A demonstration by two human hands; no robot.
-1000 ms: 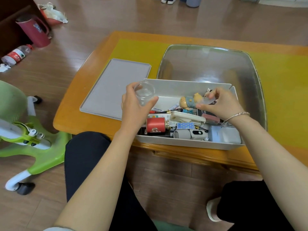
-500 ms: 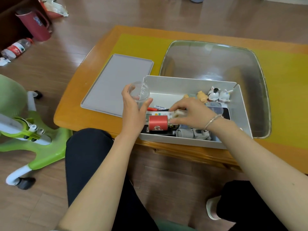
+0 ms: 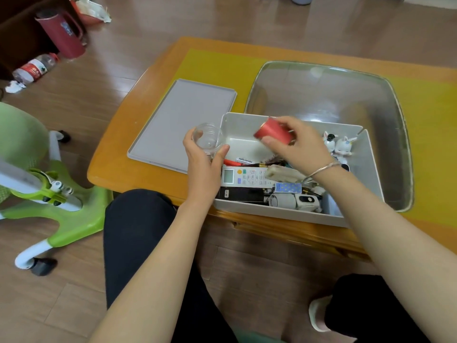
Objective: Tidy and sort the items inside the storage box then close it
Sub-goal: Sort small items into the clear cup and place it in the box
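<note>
Head view of a seated person at a low wooden worktop (image 3: 138,169) covered in part by a yellow mat (image 3: 217,68). The white storage box (image 3: 279,214) stands open at the near edge of the worktop; its flat grey lid (image 3: 183,120) lies just beside it to the left, apart from the box.

The left hand (image 3: 205,157) grips a small clear plastic jar (image 3: 206,138) between thumb and curled fingers, over the gap between lid and box. The right hand (image 3: 296,142) holds a red cylindrical tin (image 3: 272,132), tilted on its side, with thumb below and fingers curled over it, raised above the bare rear-left part of the box. A silver bracelet (image 3: 321,169) circles the right wrist.

Inside the box, along the near wall: a white remote control (image 3: 243,176) with display and buttons, a black rectangular item (image 3: 239,194) in front of it, a blue patterned card box (image 3: 288,188), and a white-grey device (image 3: 291,200). Pens and a red item lie behind the remote. Two small white figurines (image 3: 338,144) stand at the rear right corner.

Behind the box a large clear plastic tub (image 3: 321,95) rests on the mat.

On the wooden floor to the left: a green-and-white chair base (image 3: 57,214), a dark red jug (image 3: 64,35) and a plastic bottle (image 3: 34,68) lying on its side.
</note>
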